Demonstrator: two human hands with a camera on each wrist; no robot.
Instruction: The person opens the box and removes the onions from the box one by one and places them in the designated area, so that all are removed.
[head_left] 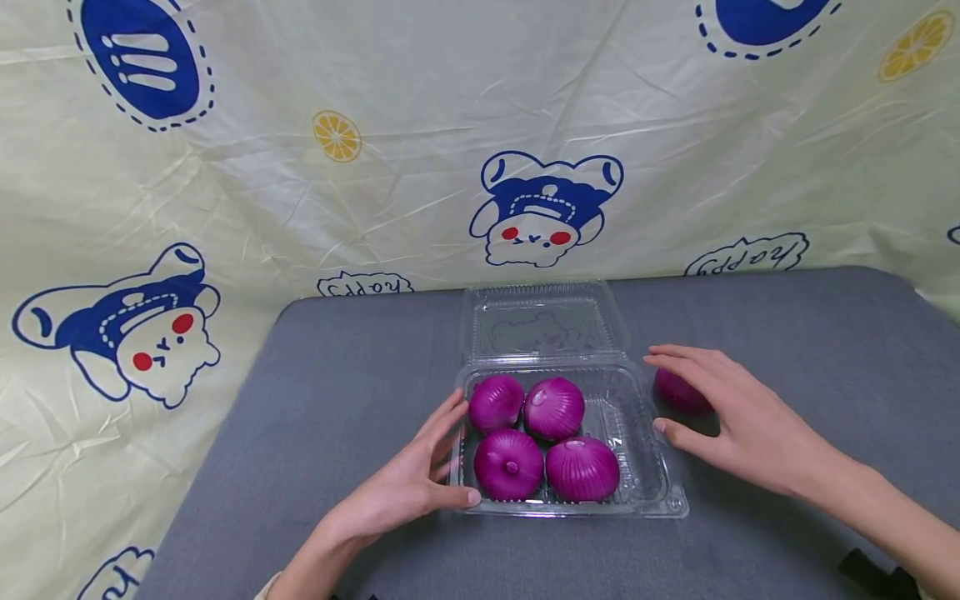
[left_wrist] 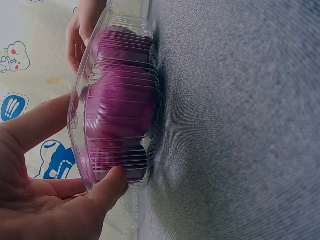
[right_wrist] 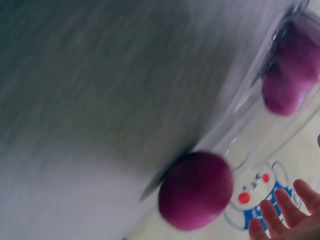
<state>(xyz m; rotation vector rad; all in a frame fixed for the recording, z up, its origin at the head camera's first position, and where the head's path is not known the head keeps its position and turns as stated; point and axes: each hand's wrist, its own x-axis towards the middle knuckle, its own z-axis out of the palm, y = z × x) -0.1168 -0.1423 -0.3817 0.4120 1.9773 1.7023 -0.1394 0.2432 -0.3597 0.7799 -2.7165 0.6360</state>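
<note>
A clear plastic clamshell box (head_left: 637,433) lies with its lid folded back, and several purple onions (head_left: 555,408) sit in its base. At the box's left side is my left hand (head_left: 408,483); its fingers and thumb (left_wrist: 107,190) rest against the rim and wall near the front-left corner. Right of the box, my right hand (head_left: 738,417) hovers with fingers and thumb spread, holding nothing. Partly hidden beneath it, another purple onion (head_left: 678,392) rests on the table. The right wrist view shows this loose onion (right_wrist: 196,191) apart from the fingers.
Grey cloth covers the table (head_left: 360,375). The transparent lid (head_left: 543,321) reaches toward the table's back edge. A pale printed curtain (head_left: 420,200) hangs behind and to the left.
</note>
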